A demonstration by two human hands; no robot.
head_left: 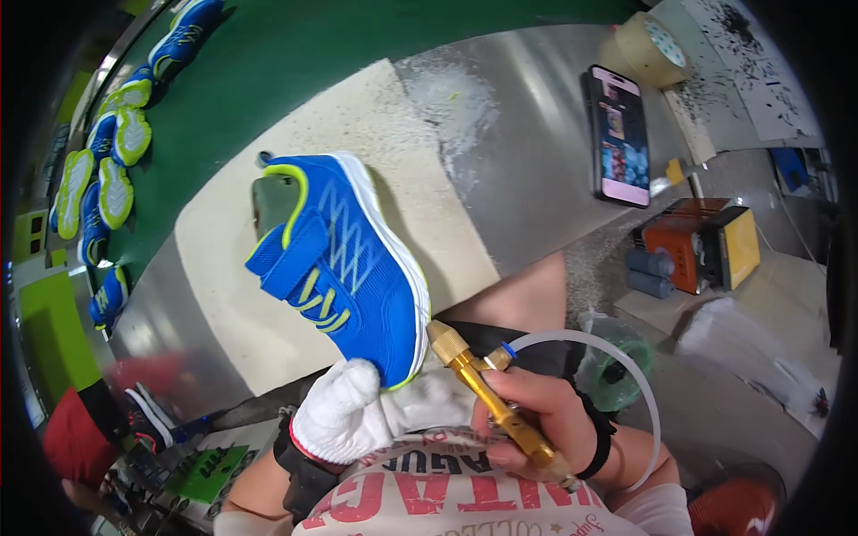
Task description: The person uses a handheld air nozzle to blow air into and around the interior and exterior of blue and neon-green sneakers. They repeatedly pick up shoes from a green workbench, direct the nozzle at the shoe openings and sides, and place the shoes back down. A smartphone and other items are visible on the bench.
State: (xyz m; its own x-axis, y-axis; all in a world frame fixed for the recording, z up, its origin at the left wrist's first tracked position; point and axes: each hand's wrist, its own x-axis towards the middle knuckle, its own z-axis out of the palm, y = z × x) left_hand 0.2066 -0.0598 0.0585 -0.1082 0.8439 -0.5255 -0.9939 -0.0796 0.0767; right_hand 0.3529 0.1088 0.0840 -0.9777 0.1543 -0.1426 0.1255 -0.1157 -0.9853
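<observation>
My left hand [344,411], in a white cotton glove, grips the toe of a blue sports shoe [344,268] with a white sole and lime trim. The shoe is held up over a cream pad [357,134] on the metal bench, its strap side facing me. My right hand [545,420], bare with a black wristband, is closed around a brass pen-like tool [483,384]. The tool's tip points up-left and sits just beside the shoe's toe sole. A clear hose [626,366] loops from the tool around my right wrist.
Several more blue and lime shoes [116,152] lie on a green conveyor belt [295,54] at the far left. A smartphone [618,134] and a tape roll [657,45] rest on the bench. An orange box-shaped device [702,243] stands to the right.
</observation>
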